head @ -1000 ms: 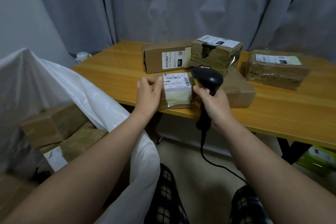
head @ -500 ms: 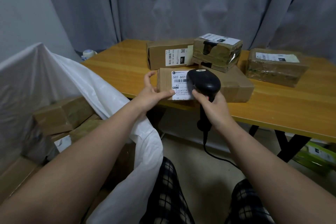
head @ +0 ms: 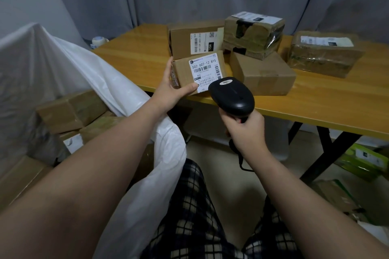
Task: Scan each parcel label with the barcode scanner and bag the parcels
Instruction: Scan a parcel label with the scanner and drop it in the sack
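So, left hand [head: 170, 90] grips the small brown cardboard parcel [head: 184, 74] by its near-left corner, thumb across the front. It's tipped up at the near edge of the wooden counter [head: 315, 104], so its white printed label [head: 205, 71] faces the black handheld barcode scanner [head: 231, 95]. Right hand [head: 245, 130] is clamped round the scanner's handle, nose just beside the label's lower corner. The tilt's probably to give a clean read. Four more cardboard parcels [head: 263, 73] sit behind it. A big white plastic bag [head: 105, 82] gapes on the left, brown boxes apparently inside. Trigger finger's hidden, and the cable vanishes behind the forearm.
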The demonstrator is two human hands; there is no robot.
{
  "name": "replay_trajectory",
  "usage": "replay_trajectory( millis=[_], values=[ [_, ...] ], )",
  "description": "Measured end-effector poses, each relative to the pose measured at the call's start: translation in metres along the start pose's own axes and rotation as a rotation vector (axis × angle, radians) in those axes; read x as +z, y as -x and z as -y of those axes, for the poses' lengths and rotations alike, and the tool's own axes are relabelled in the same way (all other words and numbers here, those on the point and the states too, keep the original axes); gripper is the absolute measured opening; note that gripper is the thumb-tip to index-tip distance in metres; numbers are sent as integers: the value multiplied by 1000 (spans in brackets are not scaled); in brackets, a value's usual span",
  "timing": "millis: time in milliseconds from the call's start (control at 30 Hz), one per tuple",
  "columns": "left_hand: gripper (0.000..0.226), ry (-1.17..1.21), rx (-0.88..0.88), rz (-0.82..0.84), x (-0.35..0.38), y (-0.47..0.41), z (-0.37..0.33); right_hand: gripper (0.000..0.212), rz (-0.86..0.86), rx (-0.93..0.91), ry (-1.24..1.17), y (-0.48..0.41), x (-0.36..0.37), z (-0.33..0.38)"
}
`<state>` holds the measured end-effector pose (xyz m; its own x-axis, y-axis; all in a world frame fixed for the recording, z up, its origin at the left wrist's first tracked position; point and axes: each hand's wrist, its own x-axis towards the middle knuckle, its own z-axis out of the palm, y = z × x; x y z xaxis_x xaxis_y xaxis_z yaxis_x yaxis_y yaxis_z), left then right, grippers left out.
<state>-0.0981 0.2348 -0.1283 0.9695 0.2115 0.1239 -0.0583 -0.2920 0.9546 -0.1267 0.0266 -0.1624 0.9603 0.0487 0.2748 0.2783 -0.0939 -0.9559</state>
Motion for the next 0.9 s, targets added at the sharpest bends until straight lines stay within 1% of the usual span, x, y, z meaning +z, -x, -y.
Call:
replay_trajectory(
  millis=[33, 67, 500, 800, 900],
  values=[
    [106, -3, -5, 3, 0, 0, 1, 17, -7, 10, -1, 2, -1, -1],
    [107, -6, -9, 6, 0, -1, 1, 13, -11, 16, -5, 3, -1, -2],
    [108, -19, -24, -1, 0, -1, 0, 12, -14, 19, -26, 7, 0, -11],
    [109, -13, -43, -2, 0, -2, 0, 29, -39, -18, -21, 7, 0, -12],
    [110, -7, -45, -2, 1, -1, -1, 24, -29, -41, -6, 7, -1, -13]
  ],
)
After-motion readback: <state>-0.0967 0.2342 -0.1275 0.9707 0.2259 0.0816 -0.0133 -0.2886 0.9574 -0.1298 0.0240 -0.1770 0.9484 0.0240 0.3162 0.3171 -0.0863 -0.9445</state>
